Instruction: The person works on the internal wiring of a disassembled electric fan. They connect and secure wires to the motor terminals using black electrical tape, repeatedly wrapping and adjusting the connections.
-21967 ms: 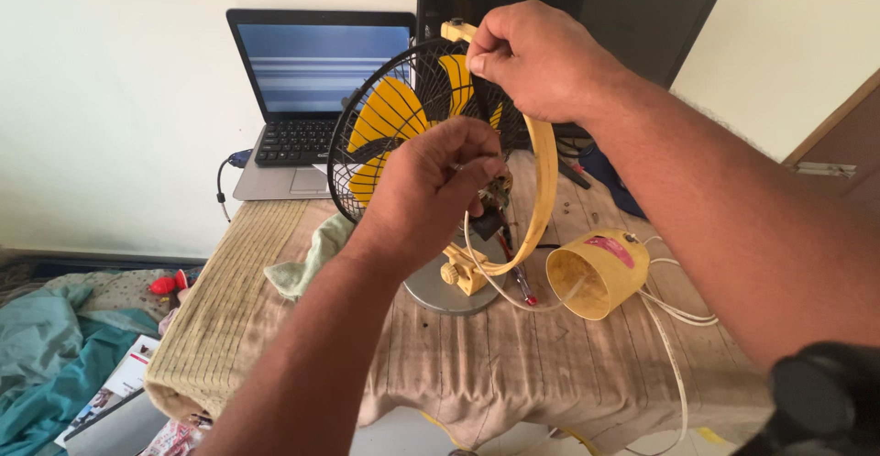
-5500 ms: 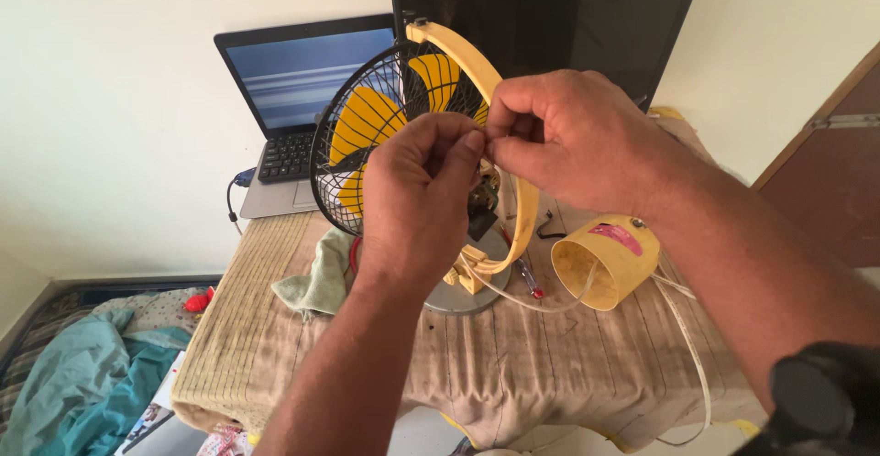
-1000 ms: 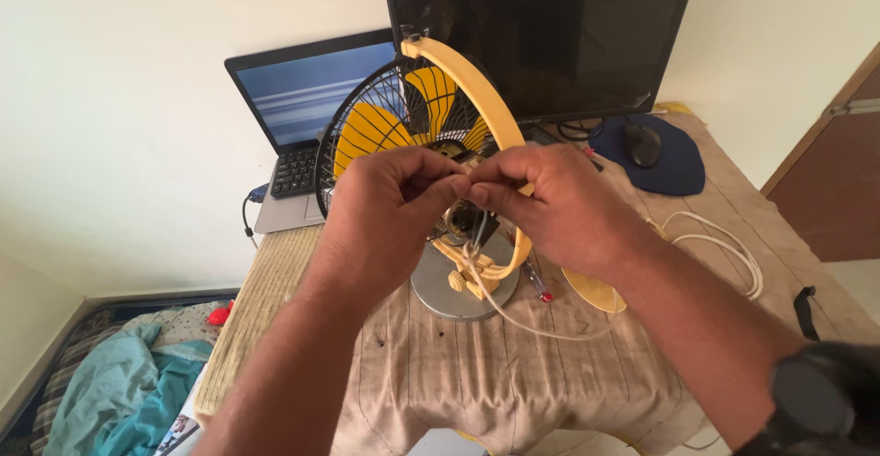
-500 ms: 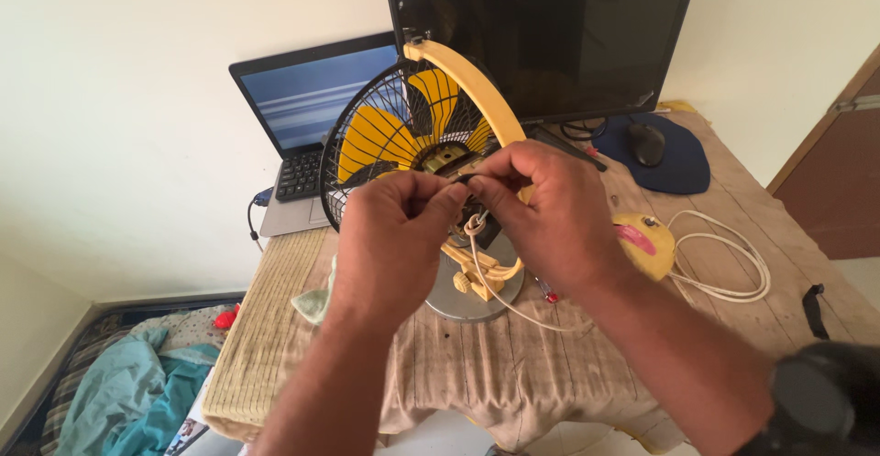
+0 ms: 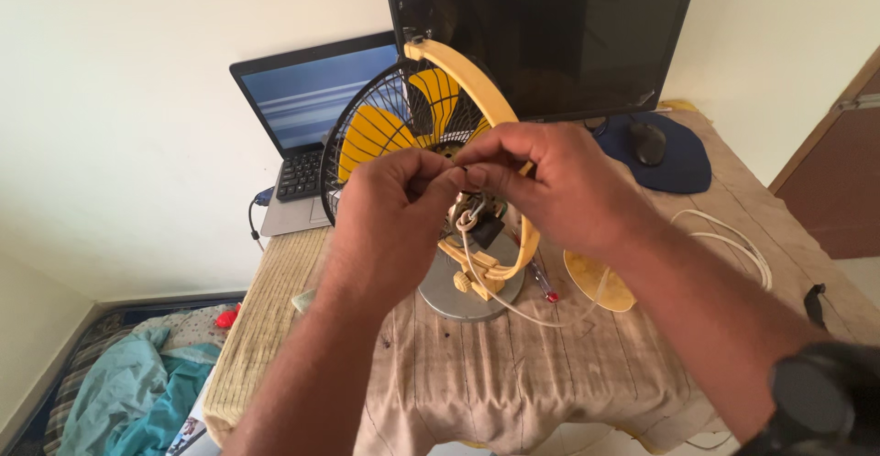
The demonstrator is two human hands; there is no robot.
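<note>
**Inspector A:** Nearest to us we note the left hand [image 5: 390,213] and the right hand [image 5: 550,190], raised together over the cloth-covered table [image 5: 513,373]. Their fingertips [image 5: 449,176] meet, pinched shut on something very small at the back of the table fan [image 5: 431,153]. We cannot make out what that small part is.

**Inspector B:** Agreed. Directly under the pinch we see a white cord [image 5: 500,305], knotted just below the fingers and trailing down past the round grey base [image 5: 467,286]. We judge the cord soft and limp; it wants a close pinch near the knot, not a pull.

**Inspector A:** The fan stands upright on that base, its yellow bracket [image 5: 481,85] arching over the dark wire guard and yellow blades. We judge it light and top-heavy, the plastic stiff but brittle; best steadied at the bracket or base, never at the guard.

**Inspector B:** Beside the base lies a yellow cover [image 5: 596,282]. Further back we record a laptop [image 5: 312,135], a dark monitor [image 5: 550,34] and a mouse [image 5: 647,142] on its blue pad.
</note>
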